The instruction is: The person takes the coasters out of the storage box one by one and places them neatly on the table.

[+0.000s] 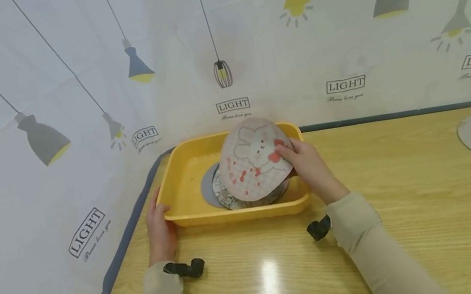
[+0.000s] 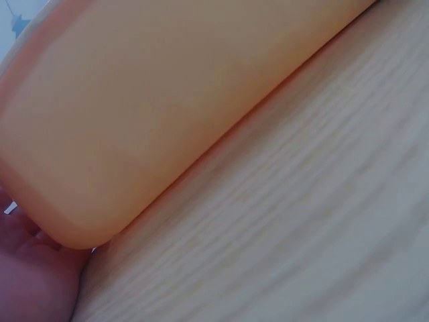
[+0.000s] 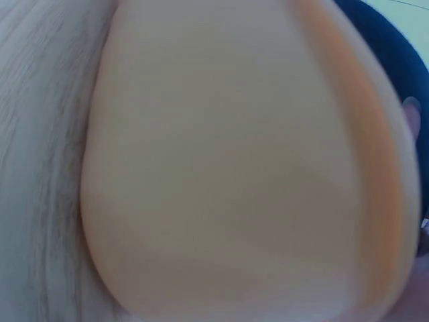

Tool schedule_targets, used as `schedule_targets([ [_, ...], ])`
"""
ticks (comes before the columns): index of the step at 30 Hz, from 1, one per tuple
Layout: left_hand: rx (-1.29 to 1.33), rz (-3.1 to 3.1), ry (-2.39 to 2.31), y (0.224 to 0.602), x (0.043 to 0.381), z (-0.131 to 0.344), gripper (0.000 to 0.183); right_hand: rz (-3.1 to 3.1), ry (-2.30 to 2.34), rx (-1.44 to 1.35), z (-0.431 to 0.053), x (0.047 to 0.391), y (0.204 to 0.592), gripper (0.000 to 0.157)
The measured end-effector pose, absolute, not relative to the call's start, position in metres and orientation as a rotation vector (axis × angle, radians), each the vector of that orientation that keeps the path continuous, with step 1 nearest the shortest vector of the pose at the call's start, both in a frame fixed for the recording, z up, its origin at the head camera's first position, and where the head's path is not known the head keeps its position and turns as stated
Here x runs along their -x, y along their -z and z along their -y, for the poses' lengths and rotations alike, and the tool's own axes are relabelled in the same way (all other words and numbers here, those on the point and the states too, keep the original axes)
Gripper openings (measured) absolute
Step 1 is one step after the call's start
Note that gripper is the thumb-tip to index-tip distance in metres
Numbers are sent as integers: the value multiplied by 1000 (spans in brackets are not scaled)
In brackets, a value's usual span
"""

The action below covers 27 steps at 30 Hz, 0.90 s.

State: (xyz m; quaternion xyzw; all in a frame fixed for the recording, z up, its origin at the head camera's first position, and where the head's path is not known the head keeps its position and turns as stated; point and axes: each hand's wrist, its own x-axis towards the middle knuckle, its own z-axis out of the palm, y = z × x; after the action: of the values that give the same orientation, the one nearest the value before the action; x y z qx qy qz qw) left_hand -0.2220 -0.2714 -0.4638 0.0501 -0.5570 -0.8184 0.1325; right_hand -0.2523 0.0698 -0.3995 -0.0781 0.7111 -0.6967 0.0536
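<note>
- Yellow rectangular tray (image 1: 238, 214): upright; floral round mat (image 1: 220, 191) and grey disc (image 1: 207, 188) inside, partly covered.
- Round rabbit-print mat (image 1: 253, 164): pale pink, red accents; tilted above them.

From here the tray (image 1: 238, 214) looks like smooth plastic with a soft sheen. The rabbit mat (image 1: 253, 162) has a matt, cloth-like printed face. The counter (image 1: 394, 169) seems grained wood, glossy enough on the near side to throw back light. The far sheet (image 1: 255, 37) resembles thin, creased cloth; the sleeves (image 1: 383, 252), matt fabric.
</note>
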Motion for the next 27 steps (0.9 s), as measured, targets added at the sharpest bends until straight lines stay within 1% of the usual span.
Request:
schedule_targets([
  [9,-135,1639,2360,463,223,272,58,-1833,2343,203,-87,251,398,44],
  [15,-119,1646,2359,461,224,272,58,-1755,2420,164,-103,251,396,45],
  [24,-126,1614,2378,463,223,271,59,-1633,2530,74,-130,256,402,35],
  [27,-128,1619,2364,464,222,271,59,-1571,2563,46,-139,257,406,35],
])
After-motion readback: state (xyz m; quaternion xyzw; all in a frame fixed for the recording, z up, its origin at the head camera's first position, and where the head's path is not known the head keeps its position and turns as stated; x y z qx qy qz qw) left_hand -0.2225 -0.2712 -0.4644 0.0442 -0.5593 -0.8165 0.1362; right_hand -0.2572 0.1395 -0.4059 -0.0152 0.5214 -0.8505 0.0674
